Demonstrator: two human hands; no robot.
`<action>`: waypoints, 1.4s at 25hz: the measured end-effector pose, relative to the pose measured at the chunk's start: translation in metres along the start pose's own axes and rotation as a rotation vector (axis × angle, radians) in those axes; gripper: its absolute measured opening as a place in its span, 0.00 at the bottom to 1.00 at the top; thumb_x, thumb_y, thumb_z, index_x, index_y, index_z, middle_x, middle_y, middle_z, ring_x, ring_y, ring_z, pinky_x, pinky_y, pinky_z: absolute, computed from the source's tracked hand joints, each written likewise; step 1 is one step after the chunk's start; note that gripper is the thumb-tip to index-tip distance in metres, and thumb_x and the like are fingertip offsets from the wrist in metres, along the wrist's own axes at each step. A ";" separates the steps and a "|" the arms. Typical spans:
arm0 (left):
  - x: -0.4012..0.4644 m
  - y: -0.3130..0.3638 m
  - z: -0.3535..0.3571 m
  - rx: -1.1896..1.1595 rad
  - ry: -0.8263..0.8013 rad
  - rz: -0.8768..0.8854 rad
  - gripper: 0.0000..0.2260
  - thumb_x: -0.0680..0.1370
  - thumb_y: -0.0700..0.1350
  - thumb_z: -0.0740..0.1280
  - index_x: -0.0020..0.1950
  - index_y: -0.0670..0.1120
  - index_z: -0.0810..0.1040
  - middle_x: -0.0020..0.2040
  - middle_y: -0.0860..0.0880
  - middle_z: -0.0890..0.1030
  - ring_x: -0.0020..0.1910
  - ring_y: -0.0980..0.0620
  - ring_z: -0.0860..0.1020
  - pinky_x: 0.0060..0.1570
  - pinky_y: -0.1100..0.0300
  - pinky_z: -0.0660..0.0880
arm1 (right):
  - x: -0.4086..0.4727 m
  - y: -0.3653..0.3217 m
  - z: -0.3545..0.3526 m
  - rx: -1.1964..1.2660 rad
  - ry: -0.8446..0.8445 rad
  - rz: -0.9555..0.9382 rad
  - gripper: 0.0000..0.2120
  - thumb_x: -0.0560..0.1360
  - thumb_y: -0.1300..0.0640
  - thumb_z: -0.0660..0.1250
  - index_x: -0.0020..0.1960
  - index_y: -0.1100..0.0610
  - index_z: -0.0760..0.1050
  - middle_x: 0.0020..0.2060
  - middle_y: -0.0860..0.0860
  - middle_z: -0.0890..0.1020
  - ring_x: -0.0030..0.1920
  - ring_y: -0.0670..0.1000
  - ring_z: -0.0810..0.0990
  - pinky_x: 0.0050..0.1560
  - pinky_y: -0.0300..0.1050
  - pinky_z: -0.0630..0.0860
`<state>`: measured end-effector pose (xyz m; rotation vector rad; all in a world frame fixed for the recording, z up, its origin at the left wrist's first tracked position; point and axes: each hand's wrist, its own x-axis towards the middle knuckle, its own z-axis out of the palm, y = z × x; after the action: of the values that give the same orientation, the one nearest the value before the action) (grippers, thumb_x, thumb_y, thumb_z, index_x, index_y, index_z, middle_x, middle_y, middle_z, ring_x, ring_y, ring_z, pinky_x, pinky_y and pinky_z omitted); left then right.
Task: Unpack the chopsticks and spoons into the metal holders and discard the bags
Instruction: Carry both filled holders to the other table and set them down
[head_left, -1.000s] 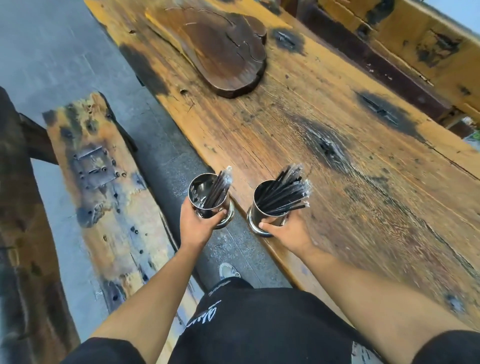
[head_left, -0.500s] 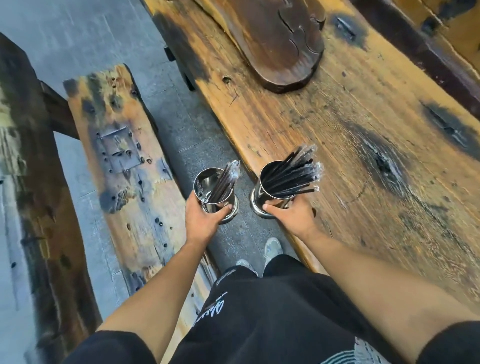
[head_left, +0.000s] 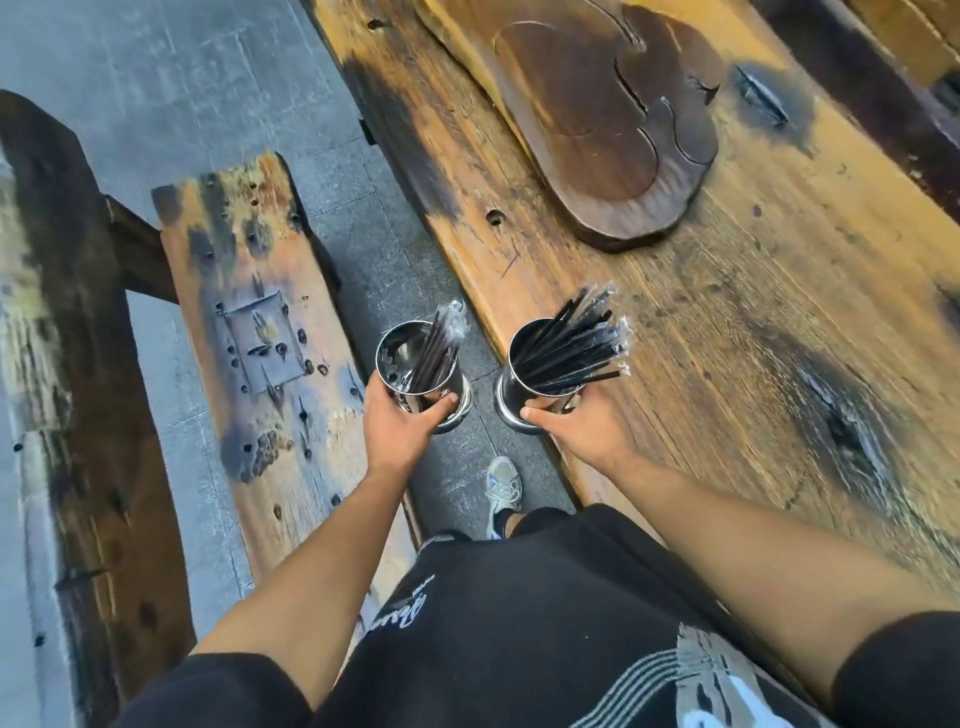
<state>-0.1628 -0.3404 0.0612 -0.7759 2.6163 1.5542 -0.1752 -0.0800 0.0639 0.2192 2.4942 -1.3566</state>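
The left hand (head_left: 397, 423) is wrapped around a shiny cylindrical metal holder (head_left: 415, 364), held in the air above the grey stone floor (head_left: 208, 67); a small sheaf of black chopsticks in clear plastic wrap (head_left: 441, 345) leans inside it. The right hand (head_left: 576, 423) grips a second round steel holder (head_left: 530, 364) over the near edge of the worn yellow-brown wooden table (head_left: 753, 312), with a fuller bundle of black wrapped chopsticks (head_left: 576, 345) fanning out (tips toward the table). A dark carved wooden slab (head_left: 613, 119) lies farther along the table. A weathered wooden bench (head_left: 260, 338) stands to the left.
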 end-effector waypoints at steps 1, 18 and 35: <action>0.010 0.007 -0.001 0.003 0.014 0.010 0.38 0.61 0.57 0.84 0.67 0.50 0.73 0.61 0.51 0.80 0.62 0.51 0.79 0.68 0.47 0.75 | 0.010 -0.005 0.001 -0.004 -0.013 0.000 0.22 0.64 0.37 0.78 0.53 0.48 0.82 0.49 0.40 0.86 0.52 0.39 0.83 0.59 0.44 0.78; 0.266 0.090 -0.005 0.091 -0.056 0.141 0.40 0.61 0.61 0.82 0.68 0.53 0.72 0.62 0.52 0.79 0.64 0.52 0.77 0.68 0.49 0.75 | 0.192 -0.105 0.030 0.146 0.101 0.040 0.09 0.68 0.53 0.81 0.45 0.49 0.84 0.41 0.41 0.88 0.45 0.38 0.85 0.50 0.31 0.77; 0.529 0.182 0.030 0.163 -0.640 0.419 0.39 0.62 0.57 0.84 0.69 0.52 0.73 0.61 0.52 0.78 0.63 0.52 0.77 0.67 0.51 0.75 | 0.340 -0.210 0.073 0.233 0.589 0.438 0.10 0.67 0.46 0.80 0.45 0.47 0.84 0.41 0.37 0.87 0.46 0.38 0.84 0.58 0.49 0.81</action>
<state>-0.7092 -0.4622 0.0656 0.2717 2.4312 1.3251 -0.5400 -0.2576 0.0822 1.2981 2.4689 -1.5355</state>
